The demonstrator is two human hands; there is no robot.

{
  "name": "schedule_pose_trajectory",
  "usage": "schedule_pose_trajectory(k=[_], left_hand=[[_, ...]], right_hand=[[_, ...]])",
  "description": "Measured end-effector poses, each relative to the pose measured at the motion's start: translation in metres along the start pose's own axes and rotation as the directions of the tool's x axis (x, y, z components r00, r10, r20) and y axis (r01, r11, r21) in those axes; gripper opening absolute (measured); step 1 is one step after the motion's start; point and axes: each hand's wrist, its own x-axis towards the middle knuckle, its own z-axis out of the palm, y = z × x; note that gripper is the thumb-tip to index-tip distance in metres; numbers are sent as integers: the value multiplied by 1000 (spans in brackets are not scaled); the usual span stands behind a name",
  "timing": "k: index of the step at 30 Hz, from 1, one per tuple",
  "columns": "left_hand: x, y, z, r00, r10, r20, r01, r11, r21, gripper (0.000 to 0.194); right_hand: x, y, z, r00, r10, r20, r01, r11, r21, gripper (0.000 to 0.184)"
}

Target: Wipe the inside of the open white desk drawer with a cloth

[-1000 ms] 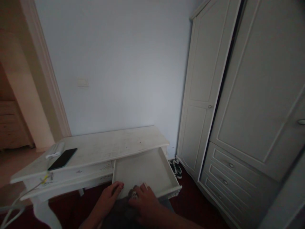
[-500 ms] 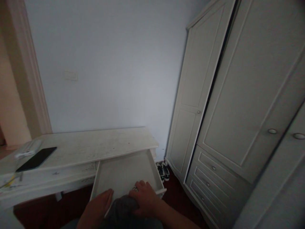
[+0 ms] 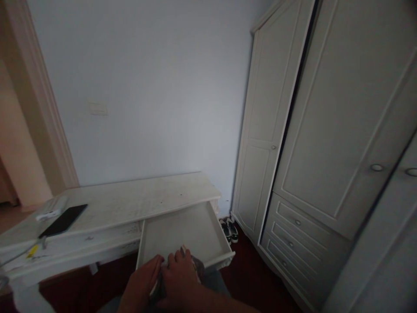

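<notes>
Low in the view, a dark grey bundle that looks like cloth [image 3: 198, 266] shows a paler edge beside my fingers. My right hand [image 3: 180, 273] lies over it with the fingers curled onto it. Close on the left, my left hand [image 3: 143, 280] grips its near-left side, thumb and fingers pressed together. Most of the bundle is hidden under both hands. They are in front of the pulled-out drawer [image 3: 185, 228], whose pale floor and side walls show.
The drawer belongs to a worn white desk [image 3: 140, 193] against the wall. A black tablet-like slab [image 3: 63, 221] and a white object [image 3: 50, 211] lie on its left end, near a cable with a yellow tag [image 3: 31, 251]. Dark shoes [image 3: 230, 229] stand beside the wardrobe [image 3: 260, 182].
My right hand has moved left and closer to my left hand, and the bundle now shows to its right. The view has shifted slightly, so the desk appears further right.
</notes>
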Motion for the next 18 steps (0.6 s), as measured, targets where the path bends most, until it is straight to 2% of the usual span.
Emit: schedule_pose_trajectory(k=[3,5,7,11,13,16,18], left_hand=[[0,8,-4,1000,-19,10,19,1000,7,45],[-1,17,-10,1000,-4,23,4,1000,11,43],[-3,25,-16,1000,-4,22,4,1000,10,43],[-4,33,-21,998,-69,-10,68,997,-43,43],[-4,31,-21,997,-73,-11,72,996,-55,41],[-3,27,-20,999,-41,3,41,998,-45,42],[-3,27,-21,999,-27,23,28,999,-34,43]], right_hand=[[-3,7,1,998,-61,9,61,998,9,88],[-13,27,-7,997,-63,47,63,998,7,70],[-30,55,-20,995,-39,90,40,999,-4,62],[-71,119,-48,986,21,166,-18,1000,-18,63],[-87,143,-56,984,54,169,-51,999,-19,62],[-94,155,-55,988,68,142,-66,998,-19,64],[-84,143,-46,992,36,122,-32,999,-37,65]])
